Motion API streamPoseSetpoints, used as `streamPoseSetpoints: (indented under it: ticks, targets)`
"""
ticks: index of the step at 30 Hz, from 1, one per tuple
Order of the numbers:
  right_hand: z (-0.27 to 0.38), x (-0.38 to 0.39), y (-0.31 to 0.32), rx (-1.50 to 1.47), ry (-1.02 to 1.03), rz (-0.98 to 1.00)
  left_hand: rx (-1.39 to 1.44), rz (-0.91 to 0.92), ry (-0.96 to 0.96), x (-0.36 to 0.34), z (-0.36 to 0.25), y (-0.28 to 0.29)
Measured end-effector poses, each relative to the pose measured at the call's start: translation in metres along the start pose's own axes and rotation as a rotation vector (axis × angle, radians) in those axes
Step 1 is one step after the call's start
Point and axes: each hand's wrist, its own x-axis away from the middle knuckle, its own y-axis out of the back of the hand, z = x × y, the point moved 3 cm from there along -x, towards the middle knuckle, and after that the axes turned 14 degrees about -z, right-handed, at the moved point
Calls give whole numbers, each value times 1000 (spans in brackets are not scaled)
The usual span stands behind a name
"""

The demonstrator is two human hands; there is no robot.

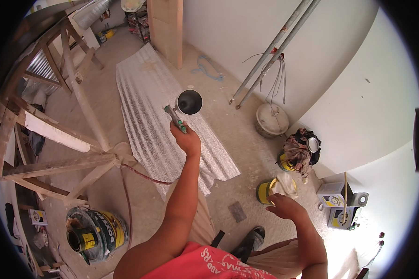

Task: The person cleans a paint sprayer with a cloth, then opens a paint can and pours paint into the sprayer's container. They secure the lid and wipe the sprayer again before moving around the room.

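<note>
My left hand point(187, 139) is closed round the handle of a spray gun point(175, 117) with green fittings, held out in front of me. Its round cup point(190, 102), dark inside with a pale rim, shows beside the gun above a silvery corrugated sheet point(149, 107). Lower right, my right hand point(287, 207) reaches over the near side of a yellow can point(263, 192), fingers apart. Whitish cloth-like material point(285, 185) lies at the can's top. Whether my fingertips touch the can or the material, I cannot tell.
A reddish hose point(128, 204) runs across the floor on the left, near a wooden frame point(60, 167) and a large paint bucket point(109, 232). Rags point(299, 148) top another bucket at the right. Metal poles point(274, 49) lean on the wall; square tins point(333, 197) stand lower right.
</note>
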Motion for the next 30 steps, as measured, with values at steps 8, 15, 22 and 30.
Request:
streamPoseSetpoints:
  ticks: [8,15,22,30]
  targets:
    - [-1,0,-1,12,17,-5,6,-52,-51,1,9,-4]
    - [-4,-1,-5,10,46,-14,9,-41,-50,2,11,-5]
    - [-2,-1,-2,8,30,0,0,-53,-49,1,6,-2]
    - [-6,-4,-7,5,51,0,23,-55,-53,0,4,0]
